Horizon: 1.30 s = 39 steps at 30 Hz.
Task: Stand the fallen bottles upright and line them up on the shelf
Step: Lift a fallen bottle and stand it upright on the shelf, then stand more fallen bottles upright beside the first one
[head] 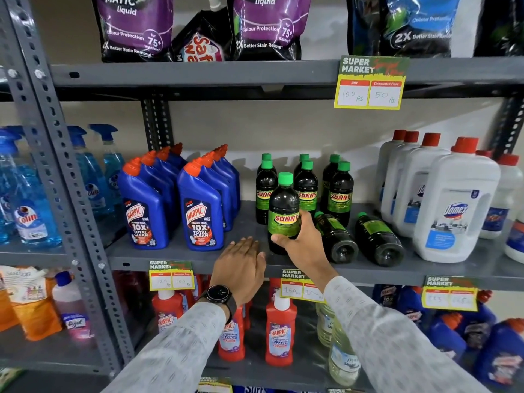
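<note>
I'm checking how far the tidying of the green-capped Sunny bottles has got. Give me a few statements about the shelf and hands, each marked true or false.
1. The right hand grips an upright Sunny bottle. True.
2. Two Sunny bottles lie on their sides on the shelf. True: one fallen bottle and another, both to the right of the held one.
3. The left hand holds a blue Harpic bottle. False: it is open and holds nothing, near the shelf's front edge.
4. The fallen bottles have red caps. False: their caps are green.
5. The white Domex jugs have toppled. False: they stand upright.
</note>
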{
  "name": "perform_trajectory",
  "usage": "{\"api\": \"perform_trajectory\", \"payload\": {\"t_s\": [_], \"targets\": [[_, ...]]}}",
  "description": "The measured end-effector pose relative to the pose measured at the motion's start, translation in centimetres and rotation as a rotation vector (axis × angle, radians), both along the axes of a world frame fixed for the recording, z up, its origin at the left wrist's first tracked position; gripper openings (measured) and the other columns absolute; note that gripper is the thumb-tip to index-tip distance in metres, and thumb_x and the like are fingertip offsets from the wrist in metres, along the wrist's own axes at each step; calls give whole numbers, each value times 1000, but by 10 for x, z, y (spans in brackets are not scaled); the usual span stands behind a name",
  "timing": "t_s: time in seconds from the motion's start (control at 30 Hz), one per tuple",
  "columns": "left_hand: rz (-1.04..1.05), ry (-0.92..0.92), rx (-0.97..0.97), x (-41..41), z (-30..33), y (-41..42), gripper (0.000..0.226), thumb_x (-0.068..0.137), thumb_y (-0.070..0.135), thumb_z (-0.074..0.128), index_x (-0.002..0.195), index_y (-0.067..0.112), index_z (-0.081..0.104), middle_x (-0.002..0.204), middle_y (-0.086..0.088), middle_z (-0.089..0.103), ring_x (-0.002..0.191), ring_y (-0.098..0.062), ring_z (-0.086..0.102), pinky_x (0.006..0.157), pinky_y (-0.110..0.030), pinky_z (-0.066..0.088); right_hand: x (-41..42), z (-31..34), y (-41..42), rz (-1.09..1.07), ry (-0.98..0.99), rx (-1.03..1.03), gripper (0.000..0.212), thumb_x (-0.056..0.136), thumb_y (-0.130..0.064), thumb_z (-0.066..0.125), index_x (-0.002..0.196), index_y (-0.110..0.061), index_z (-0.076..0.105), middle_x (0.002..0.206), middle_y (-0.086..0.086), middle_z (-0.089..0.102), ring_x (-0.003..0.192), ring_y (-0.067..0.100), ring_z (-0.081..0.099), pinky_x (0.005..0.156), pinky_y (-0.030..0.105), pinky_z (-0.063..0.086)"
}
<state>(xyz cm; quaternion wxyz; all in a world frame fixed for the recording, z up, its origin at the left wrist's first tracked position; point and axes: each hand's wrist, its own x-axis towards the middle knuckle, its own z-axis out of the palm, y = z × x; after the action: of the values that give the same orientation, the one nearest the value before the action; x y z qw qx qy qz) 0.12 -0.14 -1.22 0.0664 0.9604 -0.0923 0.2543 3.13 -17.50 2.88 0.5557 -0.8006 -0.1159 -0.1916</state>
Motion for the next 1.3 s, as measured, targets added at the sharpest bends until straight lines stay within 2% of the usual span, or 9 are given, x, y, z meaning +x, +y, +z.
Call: {"api": "perform_trajectory", "payload": {"t_s": [0.23,0.43,0.53,0.63,0.73,0.8,0.87,0.97,1.3], "targets": [[2,11,8,1,0,1,64,102,47,16,142,15,54,150,-5,53,139,-18,46,120,-36,30,-2,2,3,-49,-2,9,71,74,-19,93,125,-31,45,108,-18,66,96,-9,61,91,23,51],[-4,24,4,0,0,1,64,102,47,15,144,16,51,152,-4,50,141,-17,43,120,-36,28,-14,10,0,-28,-10,0,76,75,-29,92,134,-32,45,117,-16,66,106,1,64,99,32,53],[-19,34,0,0,1,0,66,101,48,12,146,16,49,153,-5,48,143,-18,41,121,-36,26,-25,23,-11,-165,-129,-103,73,84,-38,83,147,-28,46,125,-10,64,110,6,62,96,33,54],[-22,27,-2,-1,2,-1,72,99,49,6,145,15,50,153,-5,49,143,-18,41,121,-37,26,-25,52,-38,-392,-297,-312,48,95,-25,72,140,-13,58,122,2,64,106,16,64,93,33,53],[-13,29,-10,-3,2,-1,71,99,49,7,146,15,49,154,-5,48,143,-17,40,121,-36,24,-8,79,-68,-453,-27,-559,29,95,-28,69,113,-6,65,115,14,67,101,33,65,88,40,50],[-15,51,-6,-4,4,-2,68,101,48,9,148,15,45,156,-5,45,145,-17,37,122,-35,21,3,85,-80,-386,274,-630,34,90,-40,73,96,-8,62,110,15,69,98,34,66,89,41,53],[-17,74,6,-3,5,-3,66,101,47,10,150,16,42,158,-4,41,146,-16,34,123,-35,19,12,85,-87,-305,476,-626,40,84,-44,78,102,-12,62,119,15,67,105,35,64,93,46,55],[-11,75,-2,-1,5,-2,68,100,48,9,150,16,42,158,-4,41,146,-16,34,123,-34,19,16,86,-90,-194,702,-414,52,81,-39,85,115,-14,55,117,14,61,99,37,63,76,51,62],[-6,61,6,-3,3,-2,67,101,46,11,147,15,47,155,-5,46,144,-18,39,121,-35,21,-10,99,-95,-157,582,-203,33,81,-28,86,91,-17,57,92,10,64,78,27,66,66,41,59]]}}
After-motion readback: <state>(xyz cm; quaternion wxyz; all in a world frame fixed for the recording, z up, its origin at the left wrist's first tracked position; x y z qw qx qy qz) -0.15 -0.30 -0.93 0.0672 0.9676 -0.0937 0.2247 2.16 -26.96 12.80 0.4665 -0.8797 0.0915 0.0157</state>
